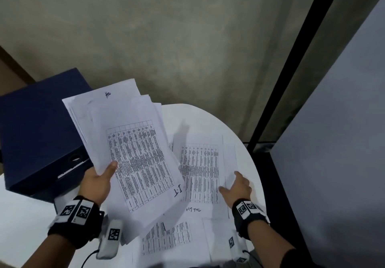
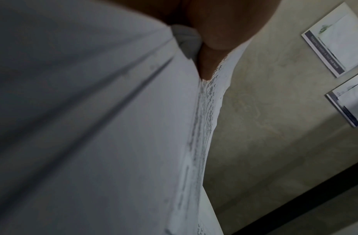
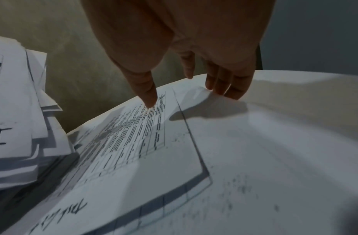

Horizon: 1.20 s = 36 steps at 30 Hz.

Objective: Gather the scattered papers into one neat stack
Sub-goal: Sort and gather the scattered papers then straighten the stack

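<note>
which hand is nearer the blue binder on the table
Left. The left hand holds the paper bundle right beside the blue binder; the right hand reaches over sheets across the table.

left hand (image 1: 98, 181) raised, thumb on top clamping a held bundle, right hand (image 1: 237, 186) lowered, fingers extended, spread

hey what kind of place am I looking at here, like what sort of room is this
Probably an office: a dark blue binder beside printed table sheets on a round white table, with notices on the wall.
</note>
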Available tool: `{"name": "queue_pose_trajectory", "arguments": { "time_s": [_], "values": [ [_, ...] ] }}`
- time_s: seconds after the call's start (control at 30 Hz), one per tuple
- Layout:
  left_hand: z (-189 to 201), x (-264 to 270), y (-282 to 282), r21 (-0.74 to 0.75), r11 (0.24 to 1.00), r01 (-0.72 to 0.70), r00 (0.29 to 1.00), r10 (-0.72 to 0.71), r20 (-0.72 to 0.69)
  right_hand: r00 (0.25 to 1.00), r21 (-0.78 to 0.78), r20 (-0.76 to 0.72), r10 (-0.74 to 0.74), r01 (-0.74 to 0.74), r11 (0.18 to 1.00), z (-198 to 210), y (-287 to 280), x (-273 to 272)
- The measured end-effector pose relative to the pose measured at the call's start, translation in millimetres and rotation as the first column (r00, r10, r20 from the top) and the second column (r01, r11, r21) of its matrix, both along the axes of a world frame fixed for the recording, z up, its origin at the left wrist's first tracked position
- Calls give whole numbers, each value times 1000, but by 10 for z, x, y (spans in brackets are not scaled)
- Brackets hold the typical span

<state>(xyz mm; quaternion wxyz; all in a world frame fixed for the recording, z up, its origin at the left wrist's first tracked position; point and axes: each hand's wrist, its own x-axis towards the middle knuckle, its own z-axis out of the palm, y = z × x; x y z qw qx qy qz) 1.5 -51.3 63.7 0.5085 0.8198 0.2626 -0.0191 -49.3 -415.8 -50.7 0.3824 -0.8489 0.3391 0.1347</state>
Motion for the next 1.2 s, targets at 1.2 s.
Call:
{"name": "queue_pose_trajectory", "arguments": {
  "time_s": [1.2],
  "values": [
    [164,265,-636,-308,910,279,960,-254,118,854,835,361,-374,-118,537,1439,-593,235]
  ]
}}
